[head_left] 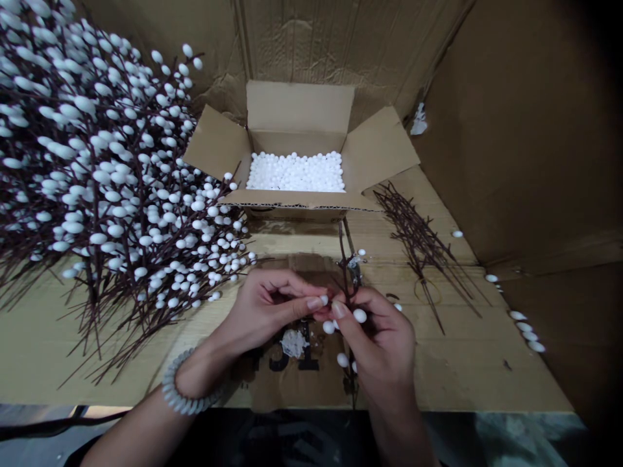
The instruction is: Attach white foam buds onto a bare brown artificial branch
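My right hand [384,337] is closed around a dark brown artificial twig [346,266] that runs upright through its fingers. Several white berries [359,316] sit on the twig's side shoots, near the thumb and below it. Thumb and forefinger of my left hand [272,298] pinch a small white berry [324,300] beside the twig, close to the right fingertips. Whether that berry touches a shoot is hidden by the fingers. Ahead of both hands stands an open cardboard box [302,202] filled with loose white berries [296,172].
A large heap of twigs with white berries [117,175] covers the left side. To the right lies a bundle of bare twigs [418,237] with a yellow band [427,292]. Loose berries [528,335] lie along the right edge. Cardboard walls [535,143] enclose the back and right.
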A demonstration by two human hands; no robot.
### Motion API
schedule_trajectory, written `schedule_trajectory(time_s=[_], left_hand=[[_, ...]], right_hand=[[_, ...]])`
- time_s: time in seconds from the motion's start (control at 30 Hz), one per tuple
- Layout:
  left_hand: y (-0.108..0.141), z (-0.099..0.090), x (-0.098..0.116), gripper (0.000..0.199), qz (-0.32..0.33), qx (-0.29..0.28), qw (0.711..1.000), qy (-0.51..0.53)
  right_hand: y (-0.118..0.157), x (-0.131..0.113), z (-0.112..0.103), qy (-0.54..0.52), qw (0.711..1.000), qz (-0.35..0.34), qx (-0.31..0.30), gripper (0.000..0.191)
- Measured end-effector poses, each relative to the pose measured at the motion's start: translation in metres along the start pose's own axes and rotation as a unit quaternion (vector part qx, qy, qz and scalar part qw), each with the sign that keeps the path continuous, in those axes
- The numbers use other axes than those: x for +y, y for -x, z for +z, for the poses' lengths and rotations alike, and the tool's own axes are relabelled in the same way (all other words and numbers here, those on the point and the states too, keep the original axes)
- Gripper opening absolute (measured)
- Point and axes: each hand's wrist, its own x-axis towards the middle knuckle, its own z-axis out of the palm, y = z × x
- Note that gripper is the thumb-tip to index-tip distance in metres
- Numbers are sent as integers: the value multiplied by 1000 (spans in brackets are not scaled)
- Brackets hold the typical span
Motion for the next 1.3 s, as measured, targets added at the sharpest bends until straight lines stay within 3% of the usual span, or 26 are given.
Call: schedule_trajectory(time_s=[0.07, 0.27, 0.43, 0.57, 0.67, 0.9, 1.03, 1.3], left_hand=[[0, -1, -1, 5, 7, 2, 1000, -31], [1, -1, 0, 22, -4, 7, 996, -84], [2, 2, -1, 11, -4, 23, 996, -87], [2, 1, 0, 17, -4, 7, 998, -58], [2, -4, 5, 15, 36, -21, 993, -109], [-1, -11, 13, 21, 220, -90, 916, -325], [-4, -10, 10, 17, 258, -112, 874, -396], [-1, -11, 9, 13, 334, -116, 834, -425]], right_hand=[[0, -1, 1, 0, 1000, 1, 2, 9], [1, -2, 2, -13, 1000, 9, 9, 10], [0, 1, 1, -38, 999, 21, 15, 11], [-1, 2, -1, -66, 997, 35, 14, 11], [-1, 1, -2, -81, 996, 48, 13, 12], [-3, -6, -3, -105, 991, 78, 26, 19], [-3, -8, -2, -104, 989, 92, 41, 23], [-4, -7, -2, -113, 987, 107, 50, 25]])
